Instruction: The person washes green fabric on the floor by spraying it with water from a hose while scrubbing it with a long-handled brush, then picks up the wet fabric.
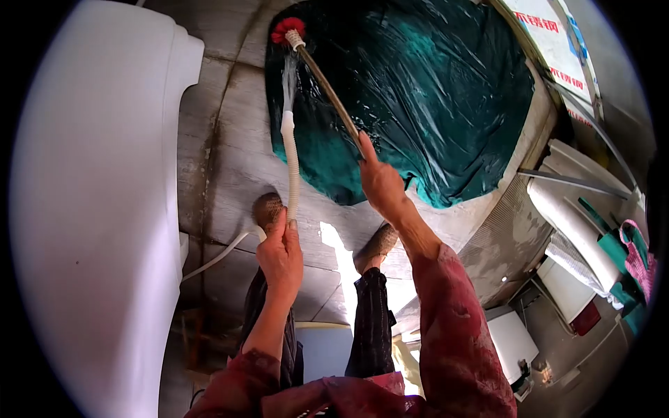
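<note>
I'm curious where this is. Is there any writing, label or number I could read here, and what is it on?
White sign board, top right beside the green sheet: rows of red characters, too blurred and slanted to read.
Strip below the board: more red marks, also unreadable.
Hose, brush, white appliance: no writing visible.

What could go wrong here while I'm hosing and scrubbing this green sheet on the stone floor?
1. Water from the hose in your left hand runs over the stone floor by your shoes; you could slip.
2. Your right hand holds the long brush near the handle's end, so the head may skid off the wet green sheet.
3. The hose trails beside your feet and may trip you.
</note>
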The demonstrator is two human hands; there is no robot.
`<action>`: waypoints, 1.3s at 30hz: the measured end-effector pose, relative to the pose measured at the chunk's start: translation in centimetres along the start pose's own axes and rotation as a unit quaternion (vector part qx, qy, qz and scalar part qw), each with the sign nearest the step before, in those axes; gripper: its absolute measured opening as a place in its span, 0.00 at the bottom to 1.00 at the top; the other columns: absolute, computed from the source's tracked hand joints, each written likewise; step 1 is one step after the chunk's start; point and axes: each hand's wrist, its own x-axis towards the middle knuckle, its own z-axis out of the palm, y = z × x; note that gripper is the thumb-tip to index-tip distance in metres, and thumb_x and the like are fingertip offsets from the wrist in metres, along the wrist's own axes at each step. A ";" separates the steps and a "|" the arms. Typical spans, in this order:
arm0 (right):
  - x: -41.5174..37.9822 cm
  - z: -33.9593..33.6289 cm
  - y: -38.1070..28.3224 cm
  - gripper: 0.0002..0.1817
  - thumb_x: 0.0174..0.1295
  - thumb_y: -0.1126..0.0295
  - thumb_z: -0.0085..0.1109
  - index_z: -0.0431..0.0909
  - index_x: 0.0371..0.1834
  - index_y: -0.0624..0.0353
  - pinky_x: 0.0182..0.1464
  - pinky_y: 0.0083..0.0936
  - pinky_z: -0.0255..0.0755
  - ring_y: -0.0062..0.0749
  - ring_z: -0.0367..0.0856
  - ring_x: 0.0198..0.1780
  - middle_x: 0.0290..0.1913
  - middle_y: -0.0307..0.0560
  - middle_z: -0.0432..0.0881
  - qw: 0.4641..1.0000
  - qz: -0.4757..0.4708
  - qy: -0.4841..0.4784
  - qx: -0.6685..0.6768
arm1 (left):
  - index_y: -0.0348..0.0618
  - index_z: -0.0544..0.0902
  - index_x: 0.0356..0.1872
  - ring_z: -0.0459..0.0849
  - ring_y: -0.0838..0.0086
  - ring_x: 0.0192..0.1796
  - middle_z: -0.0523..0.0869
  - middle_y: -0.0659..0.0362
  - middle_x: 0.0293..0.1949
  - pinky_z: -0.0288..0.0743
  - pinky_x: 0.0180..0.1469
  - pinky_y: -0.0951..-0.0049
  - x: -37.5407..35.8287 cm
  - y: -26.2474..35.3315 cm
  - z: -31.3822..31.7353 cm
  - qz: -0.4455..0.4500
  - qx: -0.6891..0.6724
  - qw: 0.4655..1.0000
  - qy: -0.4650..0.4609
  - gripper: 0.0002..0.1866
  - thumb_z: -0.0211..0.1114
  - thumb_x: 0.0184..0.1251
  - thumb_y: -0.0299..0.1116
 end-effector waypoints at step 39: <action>-11.7 -4.0 13.9 0.36 0.63 0.68 0.46 0.39 0.71 0.35 0.27 0.50 0.68 0.60 0.77 0.24 0.21 0.63 0.77 0.991 0.090 -0.008 -0.102 | 0.40 0.79 0.50 0.81 0.63 0.25 0.82 0.49 0.23 0.71 0.31 0.66 -0.3 2.1 0.6 -0.032 0.036 0.997 -0.058 0.15 0.56 0.66 0.34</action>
